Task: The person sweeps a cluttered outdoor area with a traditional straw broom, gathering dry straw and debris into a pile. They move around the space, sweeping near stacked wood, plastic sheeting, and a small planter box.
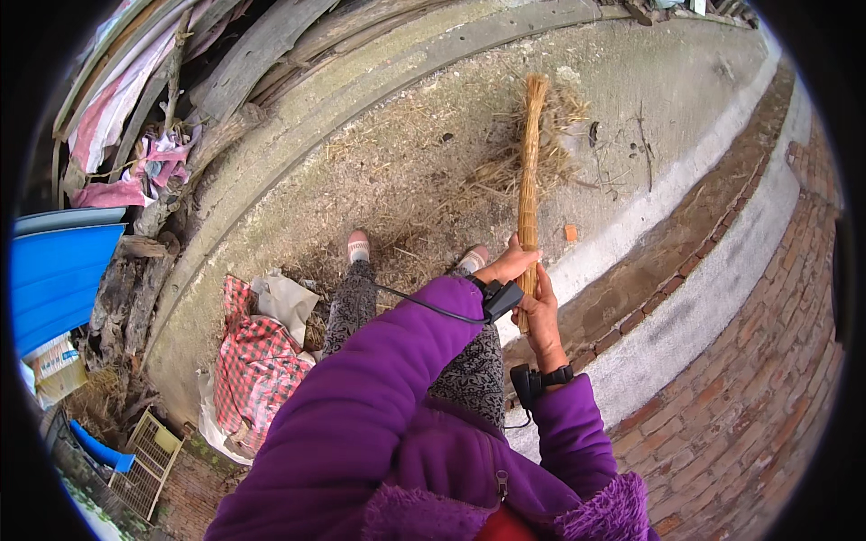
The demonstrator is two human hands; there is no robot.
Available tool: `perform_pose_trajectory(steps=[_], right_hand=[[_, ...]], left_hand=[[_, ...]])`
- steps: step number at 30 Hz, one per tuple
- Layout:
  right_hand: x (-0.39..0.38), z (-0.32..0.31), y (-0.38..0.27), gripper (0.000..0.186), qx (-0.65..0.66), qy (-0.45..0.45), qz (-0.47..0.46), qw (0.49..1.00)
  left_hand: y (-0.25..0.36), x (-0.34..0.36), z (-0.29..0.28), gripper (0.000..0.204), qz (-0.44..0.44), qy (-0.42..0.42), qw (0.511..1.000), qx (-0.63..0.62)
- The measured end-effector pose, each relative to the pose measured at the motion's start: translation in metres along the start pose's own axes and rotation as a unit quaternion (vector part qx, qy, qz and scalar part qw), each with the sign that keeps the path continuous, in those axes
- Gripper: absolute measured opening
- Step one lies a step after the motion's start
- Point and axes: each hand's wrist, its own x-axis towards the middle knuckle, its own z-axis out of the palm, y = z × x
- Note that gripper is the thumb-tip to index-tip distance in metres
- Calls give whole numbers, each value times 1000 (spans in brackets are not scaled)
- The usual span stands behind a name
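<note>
A long, narrow straw broom (530, 171) stretches away from me over the ground, its frayed end farthest off. My left hand (509, 261) is wrapped around its lower part, the left arm reaching across my body. Just below, nearer to me, my right hand (541, 316) also grips the broom close to its near end. Part of each hand's fingers is hidden behind the broom. Beneath and beside the broom's far end lies a heap of loose straw (501, 176) on the concrete. A small orange block (570, 233) rests right of my left hand.
Left of my legs lies a red checked cloth sack (257, 365). Stacked boards (262, 54), logs and a blue metal sheet (63, 279) line the left side. A low white-edged kerb (649, 234) and a brick wall (722, 424) run along the right. A thin twig (645, 149) lies farther off.
</note>
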Motion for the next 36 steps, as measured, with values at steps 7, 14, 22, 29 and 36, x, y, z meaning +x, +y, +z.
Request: perform_pose_trajectory(steps=[7, 14, 22, 29, 36], right_hand=[[-70, -8, 28, 84, -33, -91, 108, 990], [-76, 17, 105, 83, 2, -220, 274, 936], [-67, 27, 130, 79, 7, -118, 251, 961], [-109, -11, 107, 86, -98, -106, 60, 988], [-83, 14, 108, 84, -26, -127, 221, 967]], left_hand=[[-35, -125, 3, 61, -20, 78, 990, -114], [-89, -217, -73, 26, -235, 156, 932, -226], [-123, -172, -95, 18, -256, 77, 930, -253], [-98, -166, -31, 54, -186, 22, 972, -140], [-81, -176, -78, 27, -280, 28, 923, -264]])
